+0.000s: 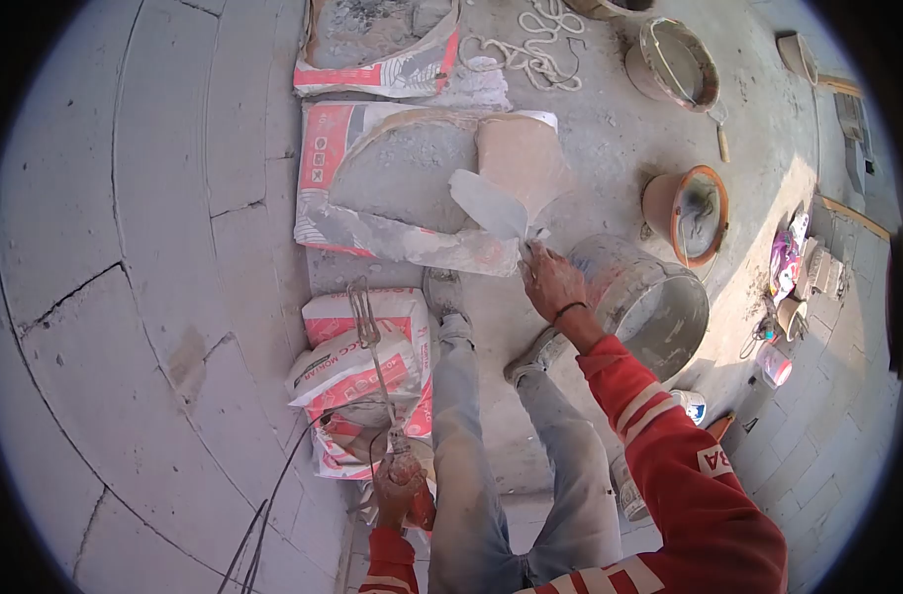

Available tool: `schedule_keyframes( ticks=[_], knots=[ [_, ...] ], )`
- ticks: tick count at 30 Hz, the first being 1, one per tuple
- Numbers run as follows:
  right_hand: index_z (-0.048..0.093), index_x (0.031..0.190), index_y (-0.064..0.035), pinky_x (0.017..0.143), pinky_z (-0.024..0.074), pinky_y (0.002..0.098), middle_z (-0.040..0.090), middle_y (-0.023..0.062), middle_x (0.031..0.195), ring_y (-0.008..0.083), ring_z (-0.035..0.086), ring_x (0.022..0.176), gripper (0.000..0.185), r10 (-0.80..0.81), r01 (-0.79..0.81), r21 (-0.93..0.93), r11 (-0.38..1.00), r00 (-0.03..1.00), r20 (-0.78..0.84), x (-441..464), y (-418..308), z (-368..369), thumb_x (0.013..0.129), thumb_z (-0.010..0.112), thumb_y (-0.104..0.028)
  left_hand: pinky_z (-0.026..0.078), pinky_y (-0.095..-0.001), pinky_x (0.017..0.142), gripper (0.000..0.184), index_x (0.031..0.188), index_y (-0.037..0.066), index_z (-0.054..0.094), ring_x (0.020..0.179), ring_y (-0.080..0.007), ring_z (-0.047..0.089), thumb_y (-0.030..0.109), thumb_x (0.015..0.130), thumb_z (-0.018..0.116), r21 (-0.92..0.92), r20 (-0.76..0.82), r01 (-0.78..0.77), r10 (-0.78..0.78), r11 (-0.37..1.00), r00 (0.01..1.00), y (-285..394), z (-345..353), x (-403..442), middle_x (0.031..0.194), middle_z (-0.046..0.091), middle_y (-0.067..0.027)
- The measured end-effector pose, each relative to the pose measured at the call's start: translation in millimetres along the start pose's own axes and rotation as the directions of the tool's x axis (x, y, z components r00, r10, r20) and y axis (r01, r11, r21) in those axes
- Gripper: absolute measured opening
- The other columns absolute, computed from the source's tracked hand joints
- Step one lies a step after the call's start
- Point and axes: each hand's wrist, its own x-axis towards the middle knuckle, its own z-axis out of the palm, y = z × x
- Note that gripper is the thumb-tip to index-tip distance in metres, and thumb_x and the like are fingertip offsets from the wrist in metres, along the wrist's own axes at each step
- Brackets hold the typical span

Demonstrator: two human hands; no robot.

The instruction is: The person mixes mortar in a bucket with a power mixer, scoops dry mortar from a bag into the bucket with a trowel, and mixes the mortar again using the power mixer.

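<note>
My right hand (552, 284) is closed around the handle end of a trowel (488, 204). Its pale blade lies over the torn-open mortar bag (318, 213), whose grey powder is exposed. Just right of that hand a large mortar-smeared bucket (610, 259) stands or leans; I cannot tell which. My left hand (400, 487) grips a mixing drill (422, 508) low beside my left leg. From it the shaft and wire paddle (363, 309) point away from me, over printed mortar bags (417, 317).
Another opened bag (372, 77) lies farther off, beside a coiled rope (540, 45). Buckets stand to the right, including an orange-rimmed one (659, 203) and a grey one (649, 64). A block wall (144, 198) runs along the left. Black cables (278, 477) trail near the drill.
</note>
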Motion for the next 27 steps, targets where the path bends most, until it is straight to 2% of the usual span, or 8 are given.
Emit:
schedule_keyframes(
  ticks=[7,11,14,17,19,23,26,27],
  knots=[
    [0.056,0.132,-0.0144,0.084,0.0564,0.0505,0.07,0.0188,0.11,0.0403,0.07,0.098,0.037,-0.181,0.181,-0.334,0.925,0.983,0.033,253,-28,166,0.096,0.053,-0.023,0.051,-0.0397,0.084,0.051,0.105,-0.002,0.065,0.092,-0.0259,0.065,0.024,0.069,0.09,-0.242,0.048,0.228,-0.223,0.943,0.974,-18,-25,30,0.101,0.067,-0.0136],
    [0.055,0.132,-0.0128,0.086,0.0547,0.0531,0.071,0.021,0.107,0.0433,0.069,0.1,0.038,-0.193,0.231,-0.275,0.933,0.969,0.157,258,-48,219,0.096,0.054,-0.023,0.054,-0.0313,0.081,0.046,0.112,0.001,0.064,0.089,-0.0163,0.066,0.014,0.074,0.085,-0.301,0.076,0.243,-0.23,0.922,0.97,-12,-30,41,0.098,0.067,-0.0062],
    [0.055,0.132,-0.0118,0.088,0.0535,0.0549,0.072,0.0226,0.105,0.0451,0.068,0.1,0.037,-0.193,0.244,-0.221,0.944,0.954,0.23,248,-45,232,0.096,0.055,-0.023,0.056,-0.0318,0.079,0.048,0.113,0.0,0.062,0.085,-0.017,0.068,0.012,0.073,0.086,-0.361,0.017,0.257,-0.269,0.896,0.963,-19,-19,41,0.097,0.066,-0.0064],
    [0.054,0.137,-0.013,0.091,0.0537,0.0532,0.071,0.0241,0.11,0.0447,0.068,0.103,0.041,-0.212,0.307,-0.205,0.929,0.899,0.384,240,-53,233,0.097,0.054,-0.022,0.052,-0.0325,0.074,0.045,0.103,0.0,0.062,0.081,-0.0164,0.063,0.016,0.07,0.089,-0.591,0.099,0.462,-0.509,0.661,0.855,-4,-12,46,0.089,0.062,-0.0055],
    [0.054,0.139,-0.0139,0.093,0.0543,0.0513,0.071,0.0244,0.113,0.0434,0.067,0.106,0.041,-0.321,0.446,-0.197,0.873,0.83,0.457,238,-50,243,0.099,0.052,-0.02,0.053,-0.0302,0.072,0.043,0.102,0.0,0.062,0.078,-0.0141,0.062,0.015,0.071,0.088,-0.61,0.097,0.445,-0.496,0.656,0.863,-8,-6,43,0.089,0.062,-0.0048],
    [0.052,0.144,-0.017,0.095,0.0539,0.0505,0.07,0.0238,0.115,0.0418,0.066,0.11,0.05,-0.283,0.445,-0.186,0.876,0.787,0.548,252,-64,247,0.095,0.059,-0.02,0.053,-0.0295,0.072,0.041,0.102,0.0,0.061,0.078,-0.0133,0.063,0.014,0.072,0.086,-0.568,0.04,0.397,-0.457,0.721,0.888,-4,-6,45,0.088,0.063,-0.0041],
    [0.054,0.145,-0.0184,0.096,0.0539,0.0498,0.07,0.0211,0.116,0.0409,0.066,0.11,0.053,-0.331,0.469,-0.108,0.877,0.75,0.572,253,-57,231,0.093,0.065,-0.026,0.054,-0.0323,0.073,0.041,0.102,0.0,0.062,0.078,-0.0154,0.063,0.014,0.072,0.086,-0.629,0.137,0.484,-0.527,0.608,0.839,9,-6,50,0.089,0.064,-0.0057],
    [0.054,0.145,-0.0186,0.096,0.0539,0.0497,0.071,0.0206,0.116,0.0407,0.066,0.11,0.053,-0.325,0.469,-0.122,0.875,0.755,0.57,252,-52,228,0.093,0.065,-0.027,0.054,-0.0332,0.074,0.041,0.102,0.0,0.062,0.079,-0.0163,0.063,0.015,0.072,0.086,-0.565,0.105,0.463,-0.497,0.683,0.861,6,-6,49,0.089,0.064,-0.0063]
  ],
)
